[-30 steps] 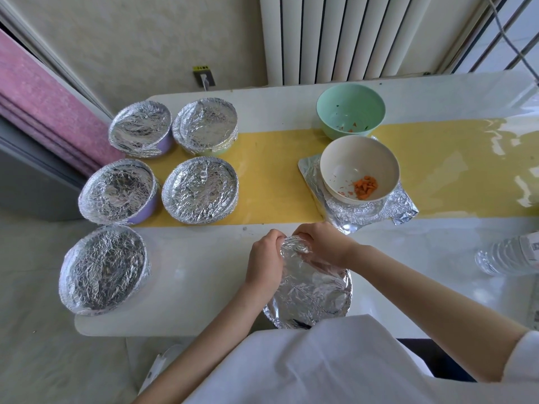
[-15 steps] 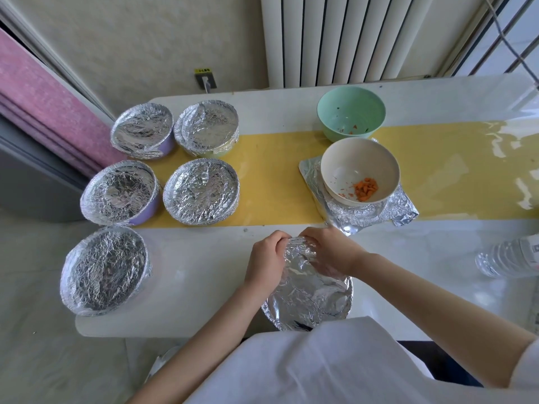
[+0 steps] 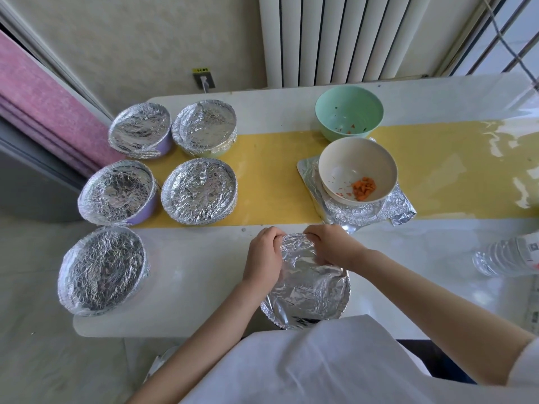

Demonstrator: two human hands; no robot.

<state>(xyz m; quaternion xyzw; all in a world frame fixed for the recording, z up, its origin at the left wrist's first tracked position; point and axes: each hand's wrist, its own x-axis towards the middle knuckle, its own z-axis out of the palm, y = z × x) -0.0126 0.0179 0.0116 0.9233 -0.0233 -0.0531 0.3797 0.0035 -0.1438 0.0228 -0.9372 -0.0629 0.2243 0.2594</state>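
At foil rim (image 3: 294, 239): left hand (image 3: 262, 258), right hand (image 3: 332, 246) pinch.

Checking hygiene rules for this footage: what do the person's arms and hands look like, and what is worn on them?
Both forearms are bare. The left hand and right hand wear no gloves or visible rings. A white sleeve edge shows on the right arm.

White short-sleeved top (image 3: 306, 368), bare forearms, no jewellery visible

You find nothing legible here: the yellow sticker (image 3: 202, 70) above the wall socket (image 3: 204, 81) carries characters too blurred to read, and the bottle label (image 3: 531, 248) shows only unreadable print
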